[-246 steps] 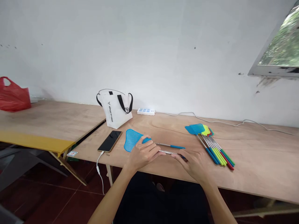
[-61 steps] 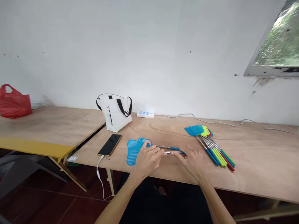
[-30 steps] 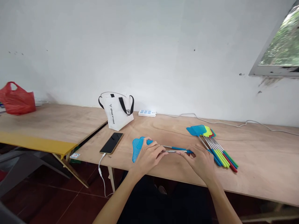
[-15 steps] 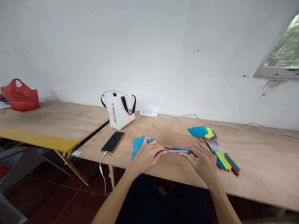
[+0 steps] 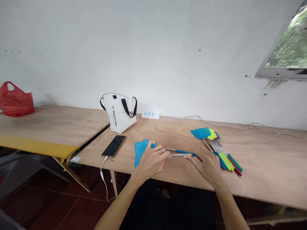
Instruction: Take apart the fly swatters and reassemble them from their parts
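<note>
Two blue fly swatters lie side by side under my hands at the table's front. Their perforated heads [image 5: 140, 151] spread out to the left, partly covered by my left hand [image 5: 153, 159], whose fingers are closed round the metal shaft of the nearer fly swatter [image 5: 177, 155]. My right hand [image 5: 207, 163] is closed on the blue handle end of that same swatter. The farther fly swatter [image 5: 183, 151] runs just behind it, its handle end hidden by my right fingers; I cannot tell how firmly it is held.
To the right lies a fanned pile of several fly swatters [image 5: 222, 151] in blue, yellow-green, red and green. A phone [image 5: 114, 146] on a white cable, a white bag [image 5: 121, 115] and a power strip [image 5: 150, 115] stand left and behind. A red plastic bag [image 5: 16, 100] sits on the other table.
The view has shifted slightly to the right. Both hands keep nearly the same hold, and the two shafts show a slightly wider gap between them.
</note>
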The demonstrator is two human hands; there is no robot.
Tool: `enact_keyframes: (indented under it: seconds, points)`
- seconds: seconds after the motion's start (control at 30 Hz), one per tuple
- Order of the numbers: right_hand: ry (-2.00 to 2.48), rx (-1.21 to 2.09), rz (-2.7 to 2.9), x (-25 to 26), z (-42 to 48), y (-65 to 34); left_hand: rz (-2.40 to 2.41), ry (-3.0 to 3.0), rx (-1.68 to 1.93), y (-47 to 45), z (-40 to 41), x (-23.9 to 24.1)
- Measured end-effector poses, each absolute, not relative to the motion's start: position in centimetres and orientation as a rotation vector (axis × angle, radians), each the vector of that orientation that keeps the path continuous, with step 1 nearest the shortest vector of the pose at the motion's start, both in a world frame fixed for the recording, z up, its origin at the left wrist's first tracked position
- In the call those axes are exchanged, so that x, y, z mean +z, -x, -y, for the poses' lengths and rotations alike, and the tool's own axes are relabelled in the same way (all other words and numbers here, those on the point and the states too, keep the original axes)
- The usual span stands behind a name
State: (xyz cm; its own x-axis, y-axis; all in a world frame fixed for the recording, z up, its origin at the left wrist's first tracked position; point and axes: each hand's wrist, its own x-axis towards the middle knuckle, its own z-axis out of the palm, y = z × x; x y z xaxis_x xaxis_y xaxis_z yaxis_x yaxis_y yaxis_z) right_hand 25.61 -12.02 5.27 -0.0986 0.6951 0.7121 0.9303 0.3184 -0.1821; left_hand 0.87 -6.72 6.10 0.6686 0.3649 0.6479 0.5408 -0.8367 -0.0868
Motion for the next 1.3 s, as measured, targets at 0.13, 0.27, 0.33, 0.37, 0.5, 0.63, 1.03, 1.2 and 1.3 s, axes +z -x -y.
enact_keyframes:
  seconds: [0.13, 0.27, 0.33, 0.37, 0.5, 0.63, 1.03, 1.2, 1.3]
  points:
    - [1.500, -0.364, 1.865, 5.2, 12.2, -25.3, 0.692, 2.599, -0.904, -1.1, 6.7, 6.0]
    - [1.567, -0.370, 1.858, 5.0, 12.3, -24.7, 0.656, 2.615, -0.899, -1.1, 6.6, 5.9]
    - [1.585, -0.370, 1.848, 4.9, 12.3, -24.3, 0.658, 2.625, -0.900, -1.1, 6.5, 5.9]
    - [1.590, -0.365, 1.842, 4.9, 12.2, -24.2, 0.661, 2.630, -0.894, -1.1, 6.5, 5.9]
    - [1.592, -0.324, 1.810, 4.5, 11.9, -24.1, 0.695, 2.654, -0.874, -1.2, 6.2, 5.5]
    - [1.612, -0.160, 1.870, 3.9, 11.5, -25.1, 0.733, 2.763, -0.855, -1.3, 5.3, 4.6]
    - [1.682, 0.117, 2.045, -0.4, 8.9, -27.0, 0.907, 2.910, -0.726, -0.8, 1.2, -0.3]
    - [1.745, 0.181, 1.975, -1.4, 8.1, -26.3, 1.045, 2.906, -0.716, 0.5, -0.1, -0.7]
    - [1.740, 0.161, 1.949, -1.6, 7.9, -25.9, 1.090, 2.928, -0.727, 1.3, -0.7, -0.9]
